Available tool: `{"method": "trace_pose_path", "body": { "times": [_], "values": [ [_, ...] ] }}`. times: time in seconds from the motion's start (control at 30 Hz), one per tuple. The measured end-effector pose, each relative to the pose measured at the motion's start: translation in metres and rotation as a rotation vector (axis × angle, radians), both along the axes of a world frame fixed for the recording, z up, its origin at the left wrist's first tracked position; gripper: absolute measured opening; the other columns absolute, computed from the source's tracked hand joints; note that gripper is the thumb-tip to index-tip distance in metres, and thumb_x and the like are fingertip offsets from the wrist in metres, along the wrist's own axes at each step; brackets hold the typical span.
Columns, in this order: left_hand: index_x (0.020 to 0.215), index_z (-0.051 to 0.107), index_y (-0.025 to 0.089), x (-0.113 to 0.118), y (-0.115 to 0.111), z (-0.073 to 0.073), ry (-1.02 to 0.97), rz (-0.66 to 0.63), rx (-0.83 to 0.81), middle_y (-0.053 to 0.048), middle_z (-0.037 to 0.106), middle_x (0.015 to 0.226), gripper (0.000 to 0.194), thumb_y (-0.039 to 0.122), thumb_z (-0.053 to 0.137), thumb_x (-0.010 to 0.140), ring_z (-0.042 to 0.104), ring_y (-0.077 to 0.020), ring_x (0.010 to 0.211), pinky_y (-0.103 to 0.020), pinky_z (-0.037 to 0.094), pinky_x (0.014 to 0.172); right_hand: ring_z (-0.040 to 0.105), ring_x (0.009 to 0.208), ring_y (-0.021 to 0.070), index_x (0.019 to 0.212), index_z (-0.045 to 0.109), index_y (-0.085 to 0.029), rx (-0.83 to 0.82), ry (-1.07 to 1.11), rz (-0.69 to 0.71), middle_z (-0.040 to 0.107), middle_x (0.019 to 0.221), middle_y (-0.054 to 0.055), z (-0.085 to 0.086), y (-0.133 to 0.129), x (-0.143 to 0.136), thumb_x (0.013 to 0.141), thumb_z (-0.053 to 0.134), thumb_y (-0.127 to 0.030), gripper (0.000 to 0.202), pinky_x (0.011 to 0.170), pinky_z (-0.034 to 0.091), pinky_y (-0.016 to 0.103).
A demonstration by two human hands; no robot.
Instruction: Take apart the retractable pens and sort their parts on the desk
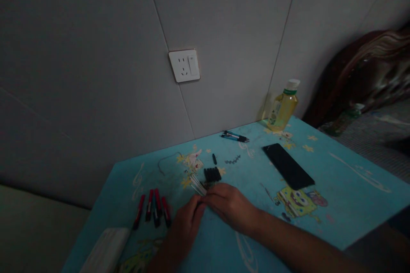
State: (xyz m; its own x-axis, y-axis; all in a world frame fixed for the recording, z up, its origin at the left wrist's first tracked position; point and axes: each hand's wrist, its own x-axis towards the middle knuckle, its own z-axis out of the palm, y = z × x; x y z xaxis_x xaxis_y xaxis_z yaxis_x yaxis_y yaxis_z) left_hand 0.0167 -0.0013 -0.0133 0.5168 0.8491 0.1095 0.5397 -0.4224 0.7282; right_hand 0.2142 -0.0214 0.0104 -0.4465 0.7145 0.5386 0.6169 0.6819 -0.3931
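A small bunch of thin white pen refills (pixel 197 184) points up and left from where my two hands meet. My left hand (pixel 188 218) is closed, its thumb and forefinger at the lower end of the bunch. Against it, my right hand (pixel 231 205) has its fingers curled over the same end, hiding it. Just beyond the fingers lies a row of short black pen grips (pixel 212 174), with one loose black piece (pixel 214 159) behind it. Small dark coiled bits, perhaps springs (pixel 232 160), lie to their right.
Several red and dark pen barrels (pixel 154 207) lie at left, near a white box-like object (pixel 106 249). Blue-black pens (pixel 235 136) rest by the wall. A black phone-like slab (pixel 288 166) and a bottle of yellow liquid (pixel 283 108) are on the blue cartoon-print tabletop (pixel 349 196) at right.
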Motion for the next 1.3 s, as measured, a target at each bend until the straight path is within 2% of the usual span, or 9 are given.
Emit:
{"method": "trace_pose_path", "body": {
  "times": [0.2,0.37,0.57,0.8,0.97,1.1,1.2,1.3],
  "values": [
    [0.087,0.055,0.02,0.005,-0.002,0.003,-0.089,0.045,0.0,-0.001,0.063,0.073,0.028,0.037,0.037,0.1,0.059,-0.017,0.066,-0.028,0.042,0.064,0.064,0.09,0.018,0.127,0.058,-0.019,0.069,-0.05,0.041,0.071,0.098,0.007,0.002,-0.001,0.003,0.1,0.049,-0.02,0.028,0.085,0.05,0.033],
    [0.087,0.055,0.02,0.004,-0.001,0.013,-0.12,-0.002,-0.014,0.001,0.06,0.073,0.025,0.033,0.037,0.101,0.058,-0.0148,0.066,-0.026,0.042,0.067,0.065,0.093,0.018,0.121,0.06,-0.018,0.101,-0.008,0.047,0.072,0.105,0.008,0.004,-0.001,0.004,0.1,0.049,-0.019,0.024,0.085,0.05,0.034],
    [0.081,0.052,0.02,0.001,-0.002,0.01,-0.092,-0.035,0.02,0.001,0.058,0.072,0.025,0.032,0.041,0.1,0.057,-0.0148,0.068,-0.027,0.041,0.069,0.066,0.095,0.0191,0.126,0.059,-0.021,0.09,0.007,0.063,0.074,0.106,0.007,0.003,0.001,0.006,0.099,0.05,-0.021,0.028,0.085,0.051,0.035],
    [0.086,0.059,0.019,0.006,-0.004,0.018,-0.227,-0.001,-0.09,0.001,0.061,0.075,0.023,0.035,0.046,0.098,0.056,-0.0138,0.068,-0.025,0.042,0.066,0.067,0.098,0.0193,0.13,0.058,-0.022,0.116,0.001,0.057,0.074,0.107,0.007,0.001,0.001,0.008,0.098,0.052,-0.021,0.032,0.084,0.052,0.034],
    [0.083,0.056,0.018,0.008,-0.004,0.018,-0.359,0.088,-0.267,0.005,0.048,0.063,0.029,0.043,0.049,0.096,0.045,-0.0095,0.056,-0.021,0.035,0.053,0.066,0.106,0.0178,0.132,0.057,-0.022,0.061,0.072,0.033,0.071,0.114,0.008,0.003,0.002,0.007,0.098,0.052,-0.021,0.034,0.092,0.051,0.033],
    [0.083,0.05,0.019,0.009,-0.002,0.017,-0.568,0.148,-0.457,0.007,0.041,0.059,0.035,0.051,0.045,0.096,0.035,-0.0067,0.046,-0.019,0.026,0.042,0.064,0.11,0.0191,0.129,0.059,-0.023,0.024,0.076,-0.048,0.07,0.12,0.008,0.001,0.008,0.016,0.098,0.051,-0.02,0.033,0.097,0.05,0.037],
    [0.082,0.047,0.02,0.008,0.001,0.016,-0.702,0.164,-0.425,0.007,0.042,0.058,0.036,0.052,0.042,0.098,0.036,-0.007,0.044,-0.019,0.029,0.042,0.064,0.11,0.0213,0.121,0.065,-0.023,-0.033,0.032,-0.214,0.069,0.12,0.009,0.0,0.016,0.027,0.096,0.05,-0.015,0.03,0.098,0.048,0.041],
    [0.082,0.046,0.02,0.006,0.003,0.017,-0.821,0.181,-0.389,0.007,0.043,0.058,0.035,0.049,0.039,0.1,0.039,-0.0075,0.046,-0.019,0.034,0.046,0.064,0.104,0.0223,0.113,0.07,-0.021,-0.123,-0.066,-0.368,0.07,0.115,0.009,0.0,0.023,0.038,0.094,0.051,-0.013,0.028,0.096,0.048,0.04]
  ]
}}
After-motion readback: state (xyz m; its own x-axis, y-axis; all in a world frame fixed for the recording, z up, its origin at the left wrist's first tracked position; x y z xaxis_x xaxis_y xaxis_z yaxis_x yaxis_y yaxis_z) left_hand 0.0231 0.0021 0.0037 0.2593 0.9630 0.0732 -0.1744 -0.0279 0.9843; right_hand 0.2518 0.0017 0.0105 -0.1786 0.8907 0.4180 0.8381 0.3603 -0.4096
